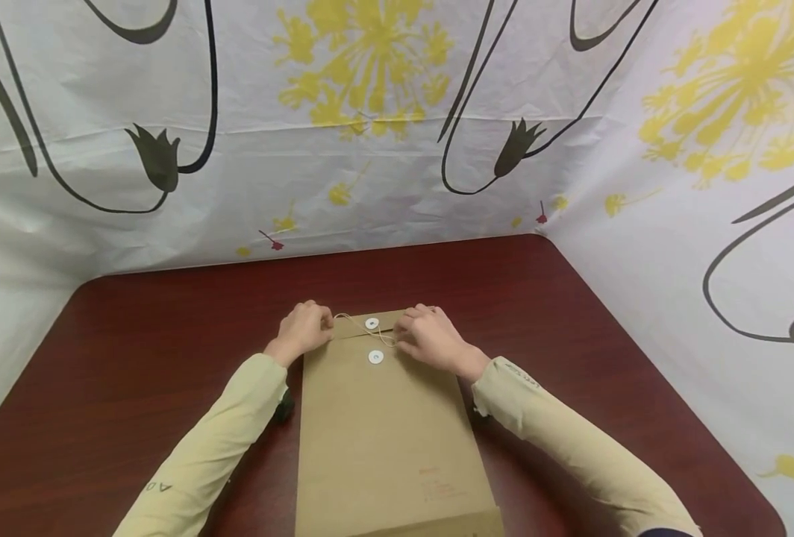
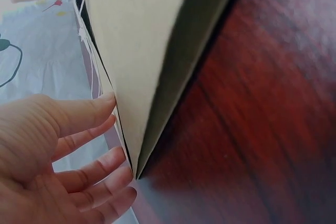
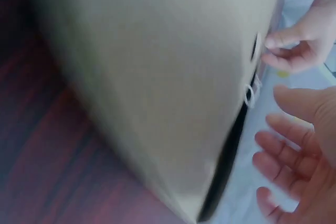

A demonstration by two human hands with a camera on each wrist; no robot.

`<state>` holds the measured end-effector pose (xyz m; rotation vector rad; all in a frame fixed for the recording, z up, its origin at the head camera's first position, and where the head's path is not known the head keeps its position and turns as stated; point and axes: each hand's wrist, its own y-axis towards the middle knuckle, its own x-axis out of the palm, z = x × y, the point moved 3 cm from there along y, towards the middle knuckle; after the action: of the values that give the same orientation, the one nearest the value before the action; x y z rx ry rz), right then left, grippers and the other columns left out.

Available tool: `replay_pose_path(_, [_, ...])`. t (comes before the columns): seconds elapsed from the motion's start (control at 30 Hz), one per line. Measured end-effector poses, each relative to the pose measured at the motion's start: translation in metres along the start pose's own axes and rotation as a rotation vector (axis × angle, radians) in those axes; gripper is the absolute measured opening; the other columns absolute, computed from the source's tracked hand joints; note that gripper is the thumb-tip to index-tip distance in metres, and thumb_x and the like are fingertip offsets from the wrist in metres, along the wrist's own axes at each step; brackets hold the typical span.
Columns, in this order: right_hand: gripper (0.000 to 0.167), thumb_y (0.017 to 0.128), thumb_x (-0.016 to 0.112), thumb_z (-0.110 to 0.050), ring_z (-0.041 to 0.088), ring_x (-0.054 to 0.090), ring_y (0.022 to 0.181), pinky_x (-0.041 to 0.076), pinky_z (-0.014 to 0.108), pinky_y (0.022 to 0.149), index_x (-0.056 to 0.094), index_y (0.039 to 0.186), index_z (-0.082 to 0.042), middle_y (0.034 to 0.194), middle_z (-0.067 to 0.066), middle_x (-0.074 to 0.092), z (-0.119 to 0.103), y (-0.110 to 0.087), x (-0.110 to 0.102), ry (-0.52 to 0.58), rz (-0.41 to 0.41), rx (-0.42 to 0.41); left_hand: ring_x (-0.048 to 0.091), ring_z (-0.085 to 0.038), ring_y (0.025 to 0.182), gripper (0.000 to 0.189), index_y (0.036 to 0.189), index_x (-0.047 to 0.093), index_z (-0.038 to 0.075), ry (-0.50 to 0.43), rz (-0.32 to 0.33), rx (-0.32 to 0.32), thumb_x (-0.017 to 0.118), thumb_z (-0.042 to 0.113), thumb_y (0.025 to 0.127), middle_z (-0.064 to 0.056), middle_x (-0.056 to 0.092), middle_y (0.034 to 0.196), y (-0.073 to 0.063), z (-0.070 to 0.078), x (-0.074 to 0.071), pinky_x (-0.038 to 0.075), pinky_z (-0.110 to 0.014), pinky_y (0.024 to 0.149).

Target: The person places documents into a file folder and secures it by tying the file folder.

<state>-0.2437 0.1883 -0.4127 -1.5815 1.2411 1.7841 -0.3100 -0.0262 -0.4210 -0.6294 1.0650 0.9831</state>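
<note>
A brown kraft string-tie document envelope (image 1: pixel 383 425) lies lengthwise on the table, its flap end away from me. Two white round buttons show: an upper button (image 1: pixel 372 324) on the flap and a lower button (image 1: pixel 376 357) on the body. A thin pale string (image 1: pixel 363 327) loops loosely from the upper button. At the flap's left end, my left hand (image 1: pixel 305 327) pinches the edge between thumb and fingers. My right hand (image 1: pixel 430 337) is over the flap's right end, fingers loosely bent and apart in the right wrist view. A dark gap (image 3: pixel 228 156) runs beneath the flap there.
The dark red wooden table (image 1: pixel 169 358) extends on both sides of the envelope. Behind it and to the right hangs a white sheet (image 1: pixel 236 97) with flower prints. Faint red print (image 1: pixel 442 485) marks the envelope's near part.
</note>
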Motion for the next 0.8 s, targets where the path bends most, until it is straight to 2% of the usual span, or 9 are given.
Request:
replay_pose_path(0.1, [0.012,0.079,0.073,-0.022,0.017,0.055,0.076,0.045,0.031,0.066,0.066,0.081,-0.012,0.079,-0.002,0.061,0.000,0.010,0.012,0.064,-0.046,0.078,0.054,-0.027,0.085,0.011,0.090,0.068,0.009,-0.003,-0.009,-0.002,0.069,0.013,0.080,-0.010,0.056,0.093,0.000,-0.001,0.001,0.046,-0.037,0.057])
replay_pose_path(0.2, [0.010,0.080,0.071,-0.017,0.017,0.056,0.073,0.044,0.026,0.061,0.065,0.076,-0.011,0.075,-0.001,0.058,-0.001,0.016,0.019,0.134,-0.092,0.134,0.054,-0.027,0.084,0.011,0.090,0.068,0.009,-0.006,-0.016,-0.008,0.069,0.014,0.080,-0.010,0.057,0.094,0.000,0.000,0.002,0.045,-0.037,0.057])
replay_pose_path(0.37, [0.009,0.081,0.066,-0.007,0.014,0.050,0.070,0.043,0.029,0.065,0.063,0.073,-0.010,0.073,-0.001,0.055,-0.003,0.019,0.019,0.275,-0.067,0.125,0.054,-0.026,0.083,0.011,0.090,0.067,0.009,0.003,-0.017,-0.009,0.070,0.014,0.080,-0.009,0.057,0.094,0.001,0.001,0.001,0.045,-0.036,0.057])
replay_pose_path(0.47, [0.010,0.081,0.067,-0.005,0.012,0.051,0.073,0.046,0.033,0.080,0.062,0.074,-0.009,0.072,-0.003,0.057,-0.003,0.016,0.017,0.410,-0.059,0.089,0.053,-0.025,0.080,0.012,0.088,0.064,0.008,0.015,-0.023,-0.011,0.070,0.015,0.080,-0.009,0.056,0.092,0.002,0.001,0.001,0.044,-0.035,0.056])
replay_pose_path(0.53, [0.008,0.081,0.067,-0.004,0.014,0.056,0.077,0.042,0.037,0.093,0.062,0.076,-0.009,0.075,-0.002,0.061,-0.003,0.014,0.015,0.493,-0.064,0.063,0.052,-0.024,0.077,0.015,0.085,0.060,0.007,0.026,-0.025,-0.013,0.072,0.015,0.080,-0.008,0.055,0.089,0.003,0.000,0.001,0.043,-0.034,0.055])
replay_pose_path(0.6, [0.008,0.082,0.067,-0.004,0.015,0.058,0.085,0.038,0.037,0.099,0.063,0.077,-0.009,0.080,-0.001,0.064,-0.003,0.012,0.015,0.555,-0.067,0.053,0.052,-0.023,0.075,0.020,0.082,0.055,0.007,0.040,-0.025,-0.018,0.073,0.016,0.079,-0.007,0.053,0.085,0.003,0.000,0.001,0.043,-0.034,0.054])
replay_pose_path(0.7, [0.006,0.084,0.065,-0.002,0.017,0.057,0.092,0.041,0.036,0.094,0.063,0.080,-0.006,0.089,0.006,0.064,-0.003,0.012,0.014,0.722,-0.072,0.076,0.051,-0.023,0.074,0.026,0.080,0.050,0.007,0.042,-0.032,-0.022,0.075,0.017,0.078,-0.007,0.050,0.081,0.004,0.000,0.000,0.042,-0.034,0.055])
replay_pose_path(0.8, [0.005,0.086,0.062,-0.001,0.014,0.055,0.090,0.044,0.030,0.084,0.063,0.082,-0.004,0.090,0.006,0.062,-0.001,0.013,0.015,0.946,-0.081,0.169,0.050,-0.024,0.075,0.028,0.083,0.050,0.006,0.021,-0.043,-0.027,0.075,0.017,0.078,-0.007,0.050,0.082,0.003,0.000,0.000,0.042,-0.034,0.055])
